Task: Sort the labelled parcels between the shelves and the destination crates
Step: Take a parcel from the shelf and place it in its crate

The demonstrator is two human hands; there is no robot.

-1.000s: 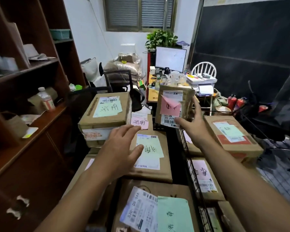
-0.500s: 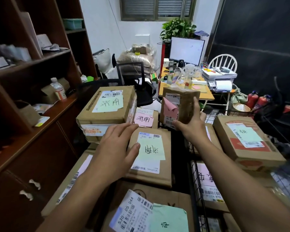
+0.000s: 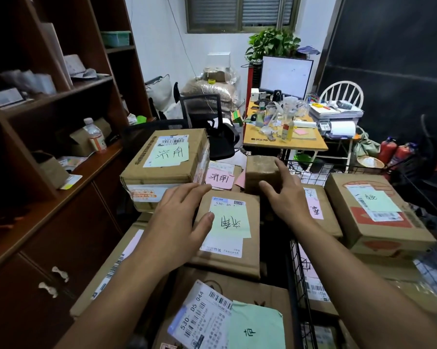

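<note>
1. Head view: right hand (image 3: 285, 197) clasps the small parcel (image 3: 260, 172), thumb on the near face and fingers up the right side. The parcel sits on the pile behind the flat parcel (image 3: 227, 258), just left of the wire crate (image 3: 296, 270).
2. Left hand (image 3: 179, 222) lies flat on the flat parcel with fingers together, holding nothing.
3. Step looks like placing or lifting the small parcel (can't tell which).
4. To do it well: read its pink note (image 3: 240, 178) first, keep the base level, and brace the pile with the left hand.
</note>
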